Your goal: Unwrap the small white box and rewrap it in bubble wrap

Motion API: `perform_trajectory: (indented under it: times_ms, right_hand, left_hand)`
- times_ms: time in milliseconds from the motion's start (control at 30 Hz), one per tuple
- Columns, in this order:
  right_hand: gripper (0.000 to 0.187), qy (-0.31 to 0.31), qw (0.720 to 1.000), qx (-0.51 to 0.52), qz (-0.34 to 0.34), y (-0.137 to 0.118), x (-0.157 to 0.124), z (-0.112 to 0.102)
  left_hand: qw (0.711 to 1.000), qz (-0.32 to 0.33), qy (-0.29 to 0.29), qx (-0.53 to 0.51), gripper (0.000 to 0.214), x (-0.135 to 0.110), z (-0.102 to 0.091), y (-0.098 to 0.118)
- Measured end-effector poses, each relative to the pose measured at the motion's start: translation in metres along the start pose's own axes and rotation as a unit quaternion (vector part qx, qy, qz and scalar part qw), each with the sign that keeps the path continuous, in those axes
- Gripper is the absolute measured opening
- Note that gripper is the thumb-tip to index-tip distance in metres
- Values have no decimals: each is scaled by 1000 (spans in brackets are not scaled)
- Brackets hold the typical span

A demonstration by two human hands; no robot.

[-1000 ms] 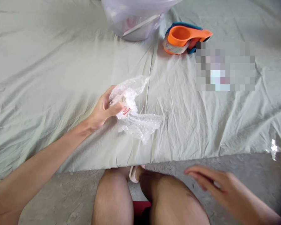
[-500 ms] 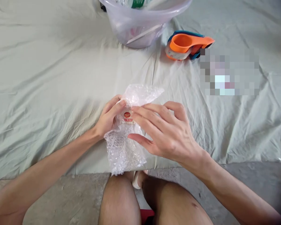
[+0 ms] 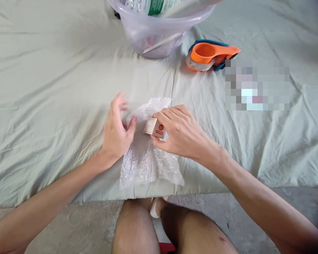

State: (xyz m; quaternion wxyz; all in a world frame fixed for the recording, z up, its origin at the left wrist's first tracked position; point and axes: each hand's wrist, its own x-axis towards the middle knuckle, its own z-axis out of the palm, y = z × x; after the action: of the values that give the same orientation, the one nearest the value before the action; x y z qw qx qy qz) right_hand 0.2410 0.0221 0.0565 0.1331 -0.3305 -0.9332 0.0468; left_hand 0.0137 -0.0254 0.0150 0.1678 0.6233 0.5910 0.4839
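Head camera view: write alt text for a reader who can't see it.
The right hand holds a small printed box over bubble wrap on pale cloth; the left hand, open, is nearby. Beyond are a translucent basin and an orange tape dispenser.

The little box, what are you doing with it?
The person's right hand is holding the small box over a loose piece of bubble wrap. The left hand is open beside it, not holding the box. Farther back on the pale green cloth are an orange tape dispenser and a light purple basin with things in it.
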Motion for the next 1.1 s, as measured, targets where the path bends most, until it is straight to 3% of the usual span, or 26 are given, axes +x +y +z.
perform_trajectory:
  times_ms: [100, 167, 200, 300, 433, 467, 500, 533, 633, 733, 833, 900, 1000, 1100]
  right_hand:
    - [43, -52, 994, 94, 2, 11, 10, -9]
    - [48, -57, 984, 168, 13, 18, 17, -14]
    - [46, -52, 976, 211, 32, 22, 19, -15]
    - [39, -9, 918, 362, 163, 40, 21, -13]
    - [43, 111, 761, 533, 351, 70, 11, -3]
    - [45, 146, 741, 535, 379, 77, 7, -2]
    - [43, 184, 742, 508, 398, 82, 4, -1]
    - [38, 221, 762, 452, 407, 87, 1, -1]
    - [41, 271, 858, 232, 371, 103, -2, -2]
    - [46, 200, 925, 131, 295, 127, 4, 2]
    - [37, 152, 957, 103, 225, 156, 14, 9]
    - [42, 136, 967, 94, 194, 168, 20, 10]
    - [49, 149, 970, 66, 180, 152, 22, 4]
    - [51, 192, 972, 29, 136, 91, 13, -4]
  left_hand:
    - [963, 216, 12, 163, 50, 12, -17, -9]
    - [919, 352, -78, 161, 52, 19, -25, -15]
    - [901, 389, -121, 148, 51, 22, -26, -17]
    - [894, 372, -212, 130, 42, 25, -24, -20]
    - [893, 305, -295, 153, 51, 25, -15, -25]
    - [887, 305, -309, 158, 48, 25, -14, -26]
    - [882, 303, -320, 165, 46, 25, -13, -27]
    - [879, 298, -329, 172, 46, 26, -14, -27]
    - [872, 268, -360, 192, 59, 26, -16, -26]
    - [871, 245, -379, 194, 71, 26, -17, -23]
    - [881, 232, -368, 186, 59, 23, -15, -21]
    - [887, 229, -357, 184, 54, 21, -13, -19]
    - [890, 227, -347, 191, 58, 18, -11, -18]
    - [889, 226, -343, 202, 56, 14, -9, -19]
